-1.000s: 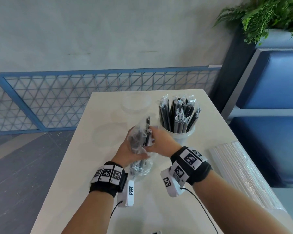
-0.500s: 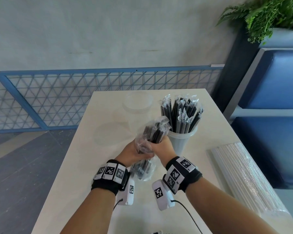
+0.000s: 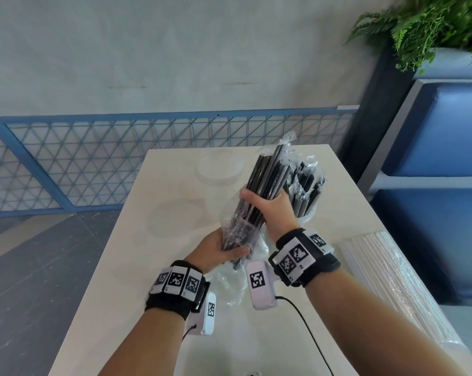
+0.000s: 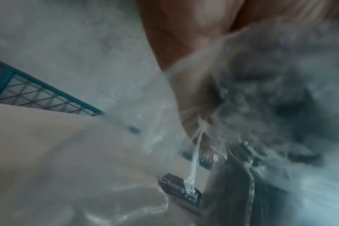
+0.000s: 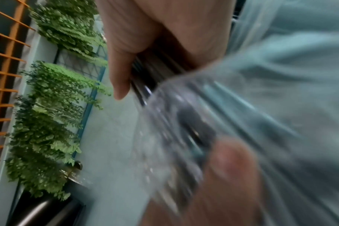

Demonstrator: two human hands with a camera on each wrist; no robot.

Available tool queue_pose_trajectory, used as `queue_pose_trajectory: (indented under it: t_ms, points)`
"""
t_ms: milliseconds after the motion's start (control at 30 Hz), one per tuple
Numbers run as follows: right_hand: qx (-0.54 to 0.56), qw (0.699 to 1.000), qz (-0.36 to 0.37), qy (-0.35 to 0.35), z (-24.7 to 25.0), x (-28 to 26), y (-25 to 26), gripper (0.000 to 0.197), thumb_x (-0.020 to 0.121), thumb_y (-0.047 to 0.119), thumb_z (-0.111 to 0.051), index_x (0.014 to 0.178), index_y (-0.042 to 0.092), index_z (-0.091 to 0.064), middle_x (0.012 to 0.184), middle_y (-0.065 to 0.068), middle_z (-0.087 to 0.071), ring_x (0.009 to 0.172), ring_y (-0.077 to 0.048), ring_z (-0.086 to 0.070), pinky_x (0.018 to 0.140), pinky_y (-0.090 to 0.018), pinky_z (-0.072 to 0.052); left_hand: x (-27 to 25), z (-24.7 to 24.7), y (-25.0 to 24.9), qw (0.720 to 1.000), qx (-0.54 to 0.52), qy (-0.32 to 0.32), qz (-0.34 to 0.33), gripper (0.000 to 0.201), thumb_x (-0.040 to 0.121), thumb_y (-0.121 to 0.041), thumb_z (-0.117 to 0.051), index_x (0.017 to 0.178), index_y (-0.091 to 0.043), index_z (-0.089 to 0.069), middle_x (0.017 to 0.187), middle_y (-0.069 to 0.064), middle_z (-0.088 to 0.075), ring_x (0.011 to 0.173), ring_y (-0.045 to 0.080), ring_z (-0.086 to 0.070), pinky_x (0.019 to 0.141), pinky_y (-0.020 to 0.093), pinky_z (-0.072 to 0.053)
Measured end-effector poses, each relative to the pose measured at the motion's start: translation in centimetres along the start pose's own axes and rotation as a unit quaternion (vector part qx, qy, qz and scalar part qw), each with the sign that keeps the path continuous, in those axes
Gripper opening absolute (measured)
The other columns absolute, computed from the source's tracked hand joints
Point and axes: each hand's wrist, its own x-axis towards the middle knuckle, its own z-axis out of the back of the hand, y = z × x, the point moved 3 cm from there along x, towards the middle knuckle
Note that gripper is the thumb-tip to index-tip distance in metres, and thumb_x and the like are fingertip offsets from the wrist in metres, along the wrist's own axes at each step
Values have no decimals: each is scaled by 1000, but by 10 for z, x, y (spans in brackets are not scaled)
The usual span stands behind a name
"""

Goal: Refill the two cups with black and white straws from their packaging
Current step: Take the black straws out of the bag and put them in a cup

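In the head view, at frame centre, the right hand [image 3: 277, 213] was wrapped around a bundle of black straws [image 3: 267, 177], its long axis running from lower left to upper right. The left hand [image 3: 218, 253], lower and left of it, gripped the clear plastic bag [image 3: 235, 223] round the bundle's lower end. The straw tips overlapped, in the picture, the cup [image 3: 307, 215] already holding black straws just right of the right hand, so that hand was the nearer one to it. A pack of white straws [image 3: 387, 280] lay at the lower right on the table [image 3: 153, 240].

The left wrist view was blurred; fingers [image 4: 192, 107] closed on crinkled film with dark straw ends below.

The right wrist view showed the thumb [image 5: 120, 73] curled over dark straws above the bag.
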Motion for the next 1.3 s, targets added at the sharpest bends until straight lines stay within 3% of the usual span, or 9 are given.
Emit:
queue_pose_trajectory:
  t_ms: [100, 233, 333, 467, 667, 833, 967, 1100, 1300]
  points:
    - [-1, 1000, -5, 22, -4, -5, -8, 37, 69, 4, -77, 101, -1, -61, 87, -8, -68, 82, -23, -66, 82, -39, -55, 1, -2, -2, 1000, 17, 8, -14, 24, 77, -21, -73, 98, -21, -60, 83, -3, -74, 77, 9, -69, 62, 21, -52]
    - [16, 999, 38, -10, 0, -6, 11, 38, 71, 10, -77, 102, -2, -59, 90, -12, -67, 83, -26, -65, 81, -40, -55, 4, 6, 5, 1000, -3, -13, -8, 59, 55, -44, -83, 105, -22, -60, 100, -2, -72, 98, 15, -67, 89, 29, -52]
    - [25, 995, 80, -58, 10, 0, 36, 40, 71, 18, -77, 104, 2, -59, 100, -14, -68, 91, -27, -68, 83, -39, -56, 5, 15, 16, 999, 18, -36, 1, 47, 64, -36, -82, 104, -22, -61, 101, -3, -70, 98, 8, -66, 97, 34, -48]
    - [-27, 979, 148, -139, 23, 7, 64, 38, 73, 18, -76, 103, 2, -60, 95, -9, -69, 83, -17, -68, 73, -28, -57, 2, 30, 20, 993, 3, -117, 9, 54, 60, -58, -74, 99, -23, -62, 99, -7, -69, 92, 1, -65, 88, 22, -50]
    - [-44, 948, 240, -202, 30, 4, 93, 33, 74, 16, -75, 99, 14, -53, 83, 12, -61, 71, 5, -61, 63, -10, -51, 6, 36, 21, 985, -30, -171, -16, 15, 88, -23, -62, 101, -15, -62, 91, -1, -73, 94, 18, -65, 76, 26, -45]
    - [-95, 929, 283, -217, 28, -1, 93, 37, 74, 20, -75, 100, 21, -49, 83, 21, -56, 75, 9, -58, 69, -10, -51, 9, 32, 13, 985, -21, -169, -26, 42, 73, -49, -64, 101, -18, -64, 94, 2, -73, 92, 22, -66, 77, 30, -48]
    - [-134, 931, 270, -206, 28, 6, 69, 38, 74, 21, -75, 105, 12, -54, 83, 15, -59, 76, 2, -58, 68, -8, -49, 10, 30, 5, 983, -12, -181, -33, 40, 79, -47, -65, 101, -14, -65, 96, 6, -71, 77, 15, -60, 76, 27, -44]
    - [-203, 936, 234, -169, 26, 12, 42, 37, 75, 20, -74, 105, 9, -55, 83, 9, -57, 69, 7, -52, 62, 1, -41, 11, 25, -3, 979, -66, -181, -64, 75, 54, -73, -69, 100, -13, -65, 95, 13, -70, 76, 17, -58, 73, 26, -46]
    - [-250, 936, 197, -149, 30, 17, 25, 38, 78, 18, -72, 110, 8, -55, 88, 6, -58, 75, -8, -53, 60, 7, -35, 15, 18, -2, 975, -109, -180, -67, 84, 48, -70, -75, 103, -7, -63, 91, 11, -67, 74, 16, -56, 68, 23, -46]
